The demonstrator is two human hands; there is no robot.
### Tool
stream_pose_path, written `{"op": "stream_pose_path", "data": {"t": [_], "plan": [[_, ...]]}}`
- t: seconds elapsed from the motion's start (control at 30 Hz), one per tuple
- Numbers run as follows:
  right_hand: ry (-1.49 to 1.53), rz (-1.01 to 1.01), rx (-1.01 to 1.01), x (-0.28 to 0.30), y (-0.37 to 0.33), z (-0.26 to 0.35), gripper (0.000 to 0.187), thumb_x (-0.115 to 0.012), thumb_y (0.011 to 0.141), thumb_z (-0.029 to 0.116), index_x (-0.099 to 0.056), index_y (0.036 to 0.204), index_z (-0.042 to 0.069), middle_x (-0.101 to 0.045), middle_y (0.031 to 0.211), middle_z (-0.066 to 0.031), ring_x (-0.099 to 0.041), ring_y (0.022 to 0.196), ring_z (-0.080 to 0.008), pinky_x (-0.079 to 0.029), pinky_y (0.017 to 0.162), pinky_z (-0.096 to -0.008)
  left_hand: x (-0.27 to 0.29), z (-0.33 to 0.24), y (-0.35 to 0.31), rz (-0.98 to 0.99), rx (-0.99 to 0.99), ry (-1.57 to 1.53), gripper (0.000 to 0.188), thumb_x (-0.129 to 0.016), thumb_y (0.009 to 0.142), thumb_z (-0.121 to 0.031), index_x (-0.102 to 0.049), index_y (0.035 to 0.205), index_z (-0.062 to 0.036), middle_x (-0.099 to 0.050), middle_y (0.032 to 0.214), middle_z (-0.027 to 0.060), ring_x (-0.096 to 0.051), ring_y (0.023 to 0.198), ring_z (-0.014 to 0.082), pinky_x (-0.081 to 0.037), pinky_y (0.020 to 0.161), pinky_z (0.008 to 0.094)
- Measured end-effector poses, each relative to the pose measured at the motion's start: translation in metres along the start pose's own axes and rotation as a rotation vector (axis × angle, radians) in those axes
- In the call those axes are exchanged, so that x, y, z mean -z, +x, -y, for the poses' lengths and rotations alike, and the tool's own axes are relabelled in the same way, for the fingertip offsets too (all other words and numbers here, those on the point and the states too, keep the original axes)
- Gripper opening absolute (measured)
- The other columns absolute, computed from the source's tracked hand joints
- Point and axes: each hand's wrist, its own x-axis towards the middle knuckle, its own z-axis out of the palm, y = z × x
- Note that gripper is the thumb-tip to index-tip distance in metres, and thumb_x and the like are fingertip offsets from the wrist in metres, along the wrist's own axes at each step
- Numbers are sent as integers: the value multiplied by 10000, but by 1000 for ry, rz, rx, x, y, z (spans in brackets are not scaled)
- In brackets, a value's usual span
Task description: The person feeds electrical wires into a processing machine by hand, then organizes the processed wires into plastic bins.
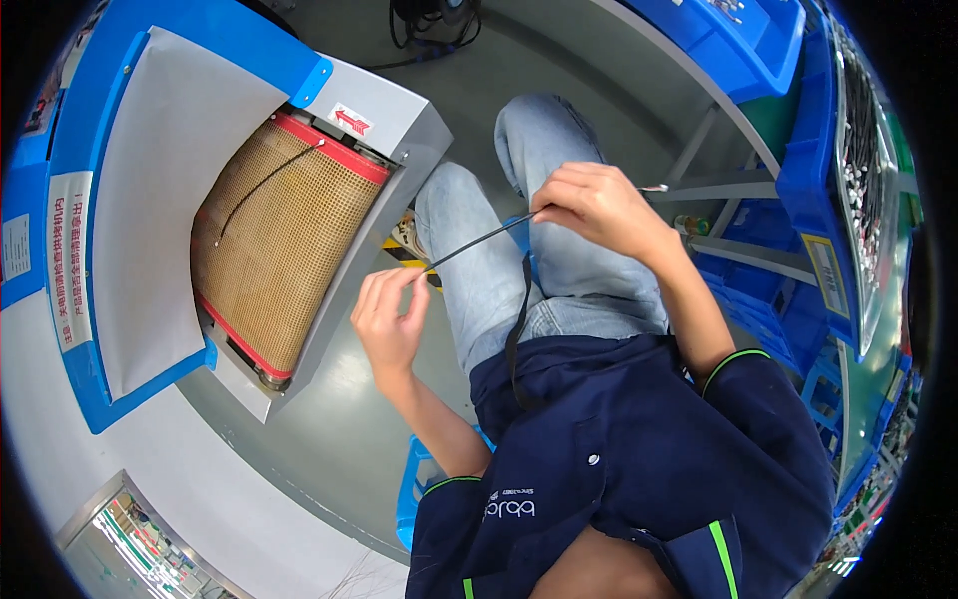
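Note:
A thin black cable is stretched slantwise over my knees, between my two hands. My left hand pinches its lower end between thumb and fingers, hiding the tip. Higher up and to the right, my right hand has its fingers closed round the cable; a short tail with a small pale end sticks out beyond it. Left of my hands, a second dark cable with white ends lies slightly bent on a tan mesh conveyor belt with red edges.
The belt comes out of a blue and grey machine with a white curtain. On the right, a rack holds blue bins, one with many dark cables. A blue stool is partly visible under me.

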Motion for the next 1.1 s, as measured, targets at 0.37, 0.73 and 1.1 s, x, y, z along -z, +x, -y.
{"op": "stream_pose_path", "data": {"t": [0.37, 0.73, 1.1], "plan": [[-43, 24, -176, 31, -16, -13, 117, -651, 788, 125, -595, 831, 32, -602, 773, -85, -602, 731, -258, -492, 665, -345, 28, 31, -33, -78, 207, 96, 131, -679, 726, 24, -635, 842, -18, -636, 791, 77, -581, 712, 202, -473, 648, 301], [38, -28, -153, 35, -20, -13, 95, -640, 805, 98, -602, 863, 33, -592, 779, -95, -604, 732, -264, -495, 650, -343, 35, 27, -34, -95, 225, 98, 127, -679, 727, 32, -626, 834, -13, -637, 790, 72, -583, 719, 201, -473, 661, 301], [48, -15, -34, 35, -21, -12, 110, -643, 810, 86, -557, 861, 40, -557, 754, -93, -567, 675, -259, -464, 604, -353, 43, 24, -37, -134, 202, 97, 135, -686, 722, 42, -625, 829, -12, -647, 797, 71, -591, 727, 205, -480, 671, 305]]}}
